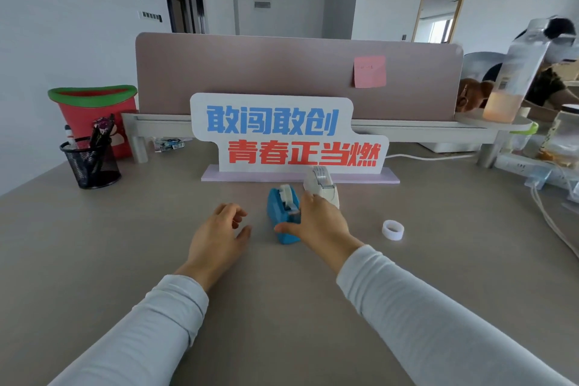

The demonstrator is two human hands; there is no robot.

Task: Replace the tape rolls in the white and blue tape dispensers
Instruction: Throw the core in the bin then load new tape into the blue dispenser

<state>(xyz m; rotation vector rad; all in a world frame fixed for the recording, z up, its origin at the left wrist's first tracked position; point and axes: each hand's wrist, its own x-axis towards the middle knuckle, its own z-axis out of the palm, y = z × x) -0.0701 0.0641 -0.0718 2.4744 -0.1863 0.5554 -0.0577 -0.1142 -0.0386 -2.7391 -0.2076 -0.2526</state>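
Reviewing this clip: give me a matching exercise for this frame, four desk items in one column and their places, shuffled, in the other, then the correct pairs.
Items:
1. blue tape dispenser
2. white tape dispenser
3. loose tape roll
4. mesh pen cup

Places:
A. far left of the desk, before the red bin
B. between the two hands, right hand touching it
C. alone on the desk, right of the right hand
D. just behind the right hand, by the sign base

Pairs: 1-B, 2-D, 3-C, 4-A
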